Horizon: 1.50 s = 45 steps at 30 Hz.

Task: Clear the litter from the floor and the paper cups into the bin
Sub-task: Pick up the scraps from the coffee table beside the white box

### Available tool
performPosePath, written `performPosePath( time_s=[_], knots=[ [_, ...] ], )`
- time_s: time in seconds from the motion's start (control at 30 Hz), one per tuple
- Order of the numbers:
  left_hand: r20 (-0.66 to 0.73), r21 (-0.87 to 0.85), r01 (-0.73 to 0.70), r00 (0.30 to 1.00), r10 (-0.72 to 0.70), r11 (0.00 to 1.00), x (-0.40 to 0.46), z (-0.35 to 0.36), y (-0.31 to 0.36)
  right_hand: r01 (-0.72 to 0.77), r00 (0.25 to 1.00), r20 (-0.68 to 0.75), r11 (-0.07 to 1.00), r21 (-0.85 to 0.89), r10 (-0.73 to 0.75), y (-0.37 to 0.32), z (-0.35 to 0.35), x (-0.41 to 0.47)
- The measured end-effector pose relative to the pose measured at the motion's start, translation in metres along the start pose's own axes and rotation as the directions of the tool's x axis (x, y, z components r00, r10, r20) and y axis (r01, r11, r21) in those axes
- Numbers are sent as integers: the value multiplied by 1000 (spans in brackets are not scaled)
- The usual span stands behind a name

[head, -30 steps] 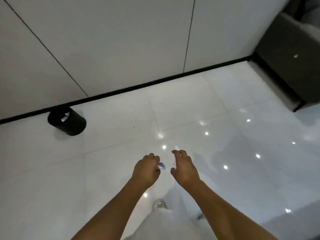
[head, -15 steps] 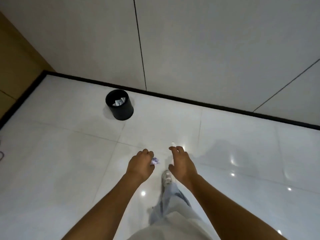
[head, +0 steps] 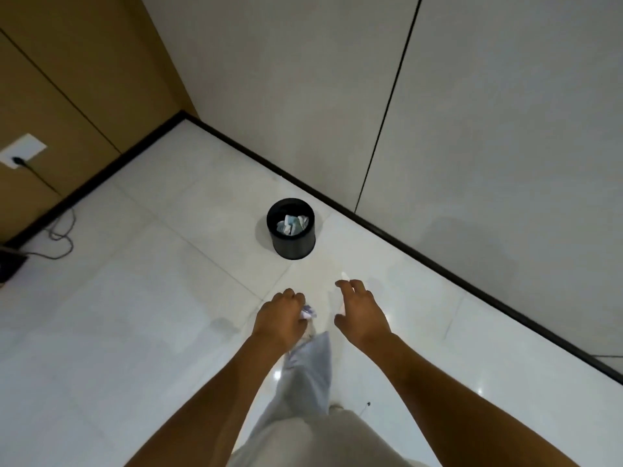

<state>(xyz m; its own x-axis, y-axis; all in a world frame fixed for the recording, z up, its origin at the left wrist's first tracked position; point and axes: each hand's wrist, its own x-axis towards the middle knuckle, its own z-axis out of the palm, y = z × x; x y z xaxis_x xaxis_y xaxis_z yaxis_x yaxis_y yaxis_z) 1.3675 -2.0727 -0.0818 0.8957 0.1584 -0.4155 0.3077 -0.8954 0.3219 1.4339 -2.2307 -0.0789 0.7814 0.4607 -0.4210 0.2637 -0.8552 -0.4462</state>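
Carrying litter toward the round black plastic bin.
Left hand grips a crumpled pale paper scrap; right hand, loosely spread, apparently holds a white scrap; next, reach over the bin and release.

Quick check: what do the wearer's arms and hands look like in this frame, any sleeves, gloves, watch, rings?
Both forearms are bare, with no sleeve in view. The left hand and right hand wear no gloves; no watch, band or rings show. Below them are a light garment and pale blue-grey trousers.
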Motion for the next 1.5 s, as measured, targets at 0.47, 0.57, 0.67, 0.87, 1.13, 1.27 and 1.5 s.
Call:
performPosePath(
  time_s=[0.47, 0.57, 0.67, 0.87, 1.13, 1.27, 1.5],
  knots=[
    [-2, -235, 304, 950, -313, 923, 232, -118, -96, 91, 973, 215, 995, -40, -80, -65, -75, 291],
    [-1, -308, 384, 915, -404, 870, 274, -125, -109, 172, 952, 272, 981, -92, -141, -70, -79, 356],
    [13, -351, 476, 864, -504, 806, 310, -122, -123, 247, 920, 336, 963, -104, -200, -72, -68, 418],
    [29, -421, 566, 790, -613, 709, 372, -78, -162, 319, 864, 433, 944, -81, -255, -65, -8, 529],
    [76, -454, 609, 754, -653, 650, 455, 13, -202, 269, 865, 461, 959, -92, -198, -36, 95, 623],
    [146, -472, 647, 727, -671, 599, 499, 47, -203, 225, 876, 459, 967, -120, -147, -10, 106, 644],
    [294, -413, 656, 752, -589, 631, 559, 77, -193, 192, 893, 430, 976, -105, -130, 5, 92, 666]
  ],
)
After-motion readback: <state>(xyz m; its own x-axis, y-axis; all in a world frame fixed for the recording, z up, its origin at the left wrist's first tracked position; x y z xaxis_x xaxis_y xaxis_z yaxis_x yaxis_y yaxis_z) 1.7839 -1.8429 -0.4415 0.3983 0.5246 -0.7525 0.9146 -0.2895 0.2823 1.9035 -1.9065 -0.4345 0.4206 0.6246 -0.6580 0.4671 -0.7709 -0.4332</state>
